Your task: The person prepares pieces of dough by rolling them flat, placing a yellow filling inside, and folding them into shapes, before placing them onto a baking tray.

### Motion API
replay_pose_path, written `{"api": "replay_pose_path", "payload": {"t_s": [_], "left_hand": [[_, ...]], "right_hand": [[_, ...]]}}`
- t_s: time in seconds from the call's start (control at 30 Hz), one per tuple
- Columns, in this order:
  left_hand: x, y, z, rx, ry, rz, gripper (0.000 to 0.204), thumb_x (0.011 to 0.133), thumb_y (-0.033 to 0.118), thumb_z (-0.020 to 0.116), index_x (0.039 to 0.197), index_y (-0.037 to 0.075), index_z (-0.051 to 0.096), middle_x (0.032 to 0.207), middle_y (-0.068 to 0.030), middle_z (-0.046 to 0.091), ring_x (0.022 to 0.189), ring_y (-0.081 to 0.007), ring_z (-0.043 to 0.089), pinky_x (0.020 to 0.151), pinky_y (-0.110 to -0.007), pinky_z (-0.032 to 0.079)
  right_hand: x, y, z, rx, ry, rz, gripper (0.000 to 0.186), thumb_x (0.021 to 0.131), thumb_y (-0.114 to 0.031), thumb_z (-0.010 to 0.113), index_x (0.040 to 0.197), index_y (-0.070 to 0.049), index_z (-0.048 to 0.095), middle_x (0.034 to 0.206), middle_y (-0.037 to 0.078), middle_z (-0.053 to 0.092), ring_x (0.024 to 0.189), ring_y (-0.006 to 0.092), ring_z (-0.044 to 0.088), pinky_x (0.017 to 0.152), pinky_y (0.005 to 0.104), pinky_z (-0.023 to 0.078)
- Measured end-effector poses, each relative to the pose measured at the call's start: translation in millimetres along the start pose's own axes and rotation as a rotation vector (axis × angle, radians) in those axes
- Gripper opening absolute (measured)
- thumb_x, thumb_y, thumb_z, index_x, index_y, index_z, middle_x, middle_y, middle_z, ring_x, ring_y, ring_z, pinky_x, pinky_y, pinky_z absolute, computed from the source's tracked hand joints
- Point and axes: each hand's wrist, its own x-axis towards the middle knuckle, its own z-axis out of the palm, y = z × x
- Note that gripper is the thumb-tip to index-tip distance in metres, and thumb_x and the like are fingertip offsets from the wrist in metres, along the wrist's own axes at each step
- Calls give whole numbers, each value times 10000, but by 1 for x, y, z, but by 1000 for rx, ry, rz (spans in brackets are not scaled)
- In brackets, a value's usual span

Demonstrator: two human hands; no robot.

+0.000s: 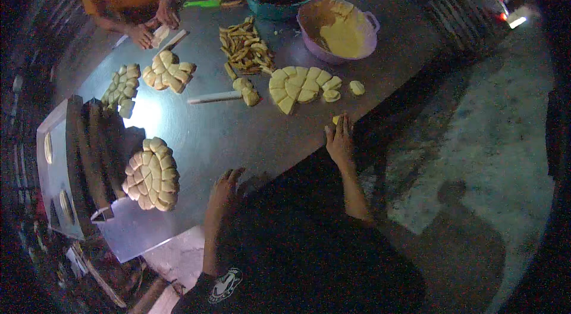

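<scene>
Preferably, keep pressure light and even on the dough piece (336, 119) near the bench (279, 138) edge, at twelve o'clock from your right hand (340, 137), whose grip I cannot tell, your left hand (226, 182), loosely spread, lying at eight.

Right hand (340, 140) at yellow piece (335, 119)

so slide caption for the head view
Right hand at a small yellow dough lump, left hand at the smooth grey table, a pale-yellow segmented dough slab beyond.
</scene>
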Motion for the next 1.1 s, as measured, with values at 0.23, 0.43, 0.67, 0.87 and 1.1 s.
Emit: {"api": "replay_pose_path", "payload": {"t_s": [0.23, 0.43, 0.67, 0.87, 1.1], "left_hand": [[-18, -13, -8, 89, 184, -92, 380, 921, 249, 618, 1269, 104, 571, 1192, -187, 605, 1045, -409, 602, 893, -471, 485], [-25, -85, -21, 9, 362, -197, 345, 923, 214, 606, 1249, 104, 583, 1117, -184, 611, 992, -400, 606, 842, -470, 490], [-9, -101, -37, -77, 395, 94, 431, 952, 230, 544, 1336, 35, 522, 1338, -184, 542, 1257, -357, 499, 1057, -451, 390], [74, -106, 17, 538, 217, 363, 641, 1013, 426, 386, 1533, 83, 238, 1622, -116, 150, 1498, -269, 129, 1213, -475, 86], [107, -101, 15, 294, 299, 345, 600, 1011, 406, 397, 1498, 65, 315, 1587, -162, 222, 1483, -305, 173, 1205, -471, 127]], "right_hand": [[-1, -113, -24, 384, -496, -122, 607, 1000, -364, 488, 1433, 47, 372, 1510, 264, 322, 1373, 451, 334, 1119, 466, 341], [-45, -248, 23, 182, -682, -918, 620, 991, -320, 499, 1476, 16, 310, 1556, 218, 267, 1427, 358, 301, 1173, 458, 227], [27, -224, 39, 244, -780, -902, 471, 967, -325, 527, 1384, -111, 486, 1440, 128, 464, 1338, 328, 420, 1138, 462, 256], [111, -210, 69, 183, -149, -198, 351, 914, -334, 637, 1127, -57, 613, 1002, 197, 654, 991, 356, 611, 875, 447, 476], [75, -203, 89, 367, -168, -4, 359, 831, -243, 764, 1033, -14, 576, 930, 99, 627, 795, 220, 623, 739, 313, 497]]}}
